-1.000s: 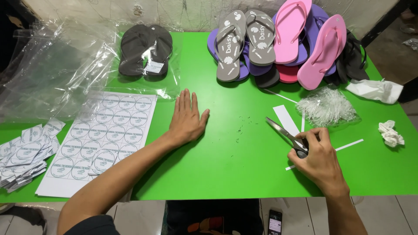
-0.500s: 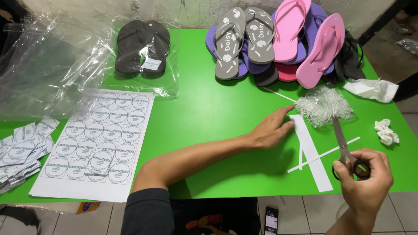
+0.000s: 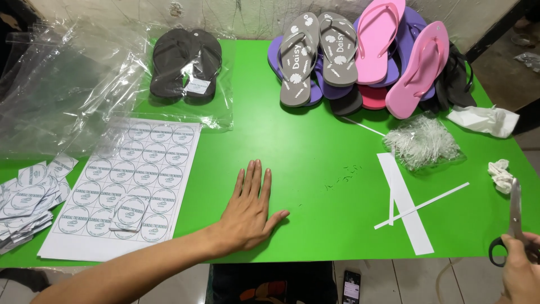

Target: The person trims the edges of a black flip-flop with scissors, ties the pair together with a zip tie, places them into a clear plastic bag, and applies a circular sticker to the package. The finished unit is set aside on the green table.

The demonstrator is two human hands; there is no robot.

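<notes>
L hand (image 3: pixel 247 217): flat, palm down on green worktop (image 3: pixel 315 186), fingers spread, grasping nothing; just right of label sheet.
R hand (image 3: pixel 520 273): bottom right corner, clenched round black handles of scissors (image 3: pixel 513 222); blades point up, look closed.
Label sheet (image 3: pixel 121 194): white, rows of round stickers, left of worktop; cut labels (image 3: pixel 25 197) piled at far left edge.
Paper strips (image 3: pixel 406 202): white, crossed, betw. the hands.
Plastic ties (image 3: pixel 422 141): clear bundle, above strips.
Flip-flops (image 3: pixel 360 56): grey, pink, purple heap, back right.
Bagged pair (image 3: pixel 187 62): dark, in clear bag, back left.
</notes>
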